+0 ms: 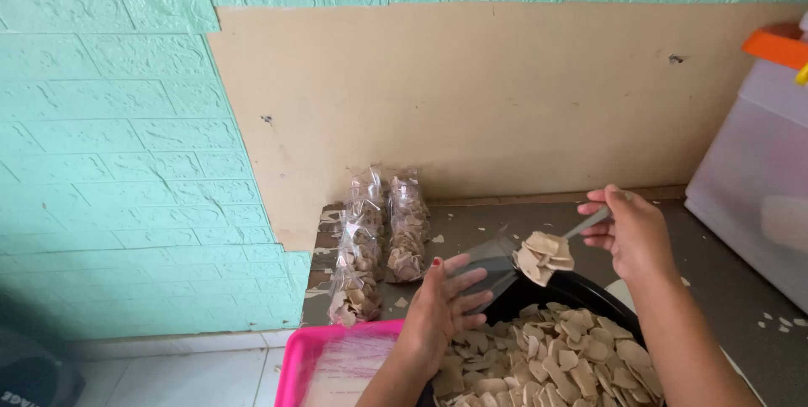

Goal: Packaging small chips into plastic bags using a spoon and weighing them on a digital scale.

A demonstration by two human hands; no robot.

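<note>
My left hand [442,306] holds an open clear plastic bag [488,264] above the dark bowl [581,287]. My right hand [631,234] grips the handle of a metal spoon [589,223] heaped with pale beige chips [543,255], right at the bag's mouth. The bowl below both hands is full of the same flat chips [555,356].
Two filled clear bags of chips [362,247] [407,226] lie against the beige wall panel. A pink tray [324,361] holding paper sits at the lower left. A white plastic box [749,196] with an orange lid part stands at right. Crumbs dot the grey floor.
</note>
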